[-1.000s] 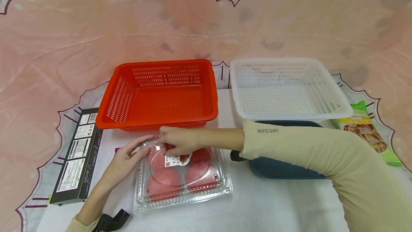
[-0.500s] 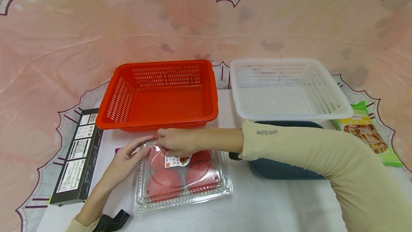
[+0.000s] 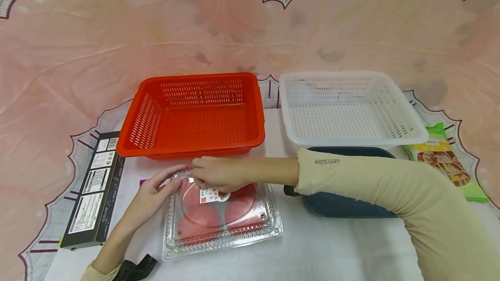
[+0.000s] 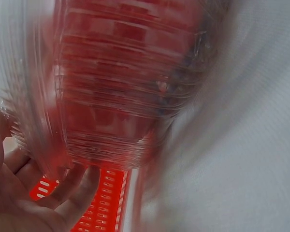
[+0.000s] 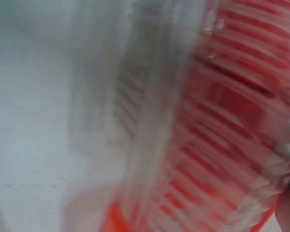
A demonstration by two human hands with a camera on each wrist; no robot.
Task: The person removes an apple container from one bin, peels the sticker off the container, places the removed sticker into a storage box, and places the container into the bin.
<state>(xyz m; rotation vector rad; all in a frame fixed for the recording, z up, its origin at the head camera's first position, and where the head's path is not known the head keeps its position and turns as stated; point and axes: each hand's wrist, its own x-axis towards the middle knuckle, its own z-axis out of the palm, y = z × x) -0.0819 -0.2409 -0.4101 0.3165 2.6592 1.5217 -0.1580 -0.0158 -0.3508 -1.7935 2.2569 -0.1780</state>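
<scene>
With my left hand (image 3: 156,190) I am gripping the far left corner of a clear, ribbed, square-edged plastic box (image 3: 222,243), my thumb lying on the lid and my fingers bending round the outer rim. My right hand (image 3: 220,174) is reaching across from the right, its fingers curling inward over the lid beside that same corner; my knuckles are hiding the fingertips, so I cannot tell whether they are pinching the plastic. The box is lying flat on the white tabletop (image 3: 312,246) in front of me, red rounded contents (image 3: 199,216) showing through its lid. A white paper label with a small red picture (image 3: 211,196) is peeking out below my right hand.

Just beyond the box, a bright red-orange slotted plastic basket (image 3: 191,148) is standing, and to its right a white perforated plastic basket (image 3: 359,141) is sitting. My cream-coloured right sleeve (image 3: 390,181) is passing above a dark blue-green rounded container (image 3: 347,207) and partly covering it. At the far right a green and yellow food packet (image 3: 445,159) is lying, while a long black box with white labels (image 3: 92,185) is resting on the left side, well apart from the packet. Both wrist views are blurring the ribbed plastic.
</scene>
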